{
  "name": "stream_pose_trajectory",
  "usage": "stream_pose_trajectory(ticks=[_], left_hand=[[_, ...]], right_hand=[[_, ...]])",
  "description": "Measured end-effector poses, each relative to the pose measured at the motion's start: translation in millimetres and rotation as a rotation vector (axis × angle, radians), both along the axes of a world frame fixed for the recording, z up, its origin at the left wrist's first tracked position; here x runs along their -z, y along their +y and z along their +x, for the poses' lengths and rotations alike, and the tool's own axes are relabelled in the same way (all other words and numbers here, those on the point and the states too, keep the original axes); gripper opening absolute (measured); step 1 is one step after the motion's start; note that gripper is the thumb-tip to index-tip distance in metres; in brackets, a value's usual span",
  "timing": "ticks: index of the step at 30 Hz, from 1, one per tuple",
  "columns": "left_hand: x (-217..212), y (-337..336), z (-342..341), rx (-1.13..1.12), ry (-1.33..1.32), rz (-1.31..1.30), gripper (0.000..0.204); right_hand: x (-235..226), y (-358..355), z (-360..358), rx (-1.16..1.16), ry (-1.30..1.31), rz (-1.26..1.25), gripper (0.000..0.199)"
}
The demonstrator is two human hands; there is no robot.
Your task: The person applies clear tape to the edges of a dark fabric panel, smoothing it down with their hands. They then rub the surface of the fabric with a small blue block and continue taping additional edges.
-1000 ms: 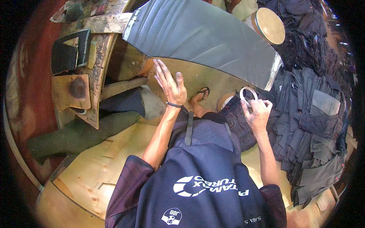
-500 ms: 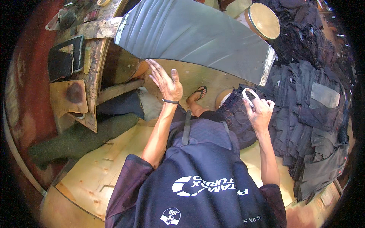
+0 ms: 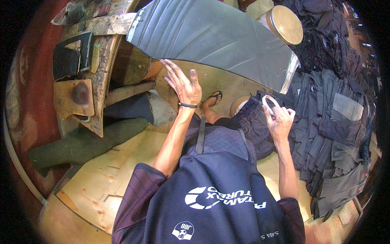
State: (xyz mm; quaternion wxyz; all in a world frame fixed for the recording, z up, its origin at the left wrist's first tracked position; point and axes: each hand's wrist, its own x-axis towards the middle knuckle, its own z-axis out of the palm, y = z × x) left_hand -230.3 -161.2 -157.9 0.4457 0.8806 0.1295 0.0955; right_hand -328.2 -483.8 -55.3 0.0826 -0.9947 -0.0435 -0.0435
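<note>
My left hand point(image 3: 183, 86) is raised with fingers stretched out and thumb apart, holding nothing. Its fingertips are at the near edge of a long board point(image 3: 211, 36) covered in grey, creased material; whether they touch it I cannot tell. On the right, my right hand point(image 3: 281, 122) is closed on a thin white ring point(image 3: 266, 99), pinched at its lower side and standing up from the fingers. Dark jeans point(image 3: 256, 132) lie by my legs, just left of that hand.
Stacked dark denim pieces point(image 3: 313, 126) fill the right side. A round tub with a tan lid point(image 3: 287, 25) stands beyond the board. At left is a worn wooden bench point(image 3: 106, 77), with a dark green roll point(image 3: 93, 142) below it. My sandalled foot point(image 3: 211, 101) rests under the board.
The whole view has shifted slightly. My left hand has moved a little right and up, its fingers still spread; the right hand keeps its grip on the white ring.
</note>
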Motion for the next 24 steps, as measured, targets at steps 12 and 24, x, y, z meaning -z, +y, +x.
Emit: stream_pose_trajectory(ticks=[12,24], left_hand=[[-1.2,-9.3,4.8,-0.040,0.012,0.024,0.108],[-7.2,-18.5,12.2,-0.076,0.053,0.059,0.109]], right_hand=[[-12.2,-6.9,16.0,0.029,-0.007,-0.006,0.030],[-5.4,-5.6,21.4,0.005,-0.032,-0.065,0.027]])
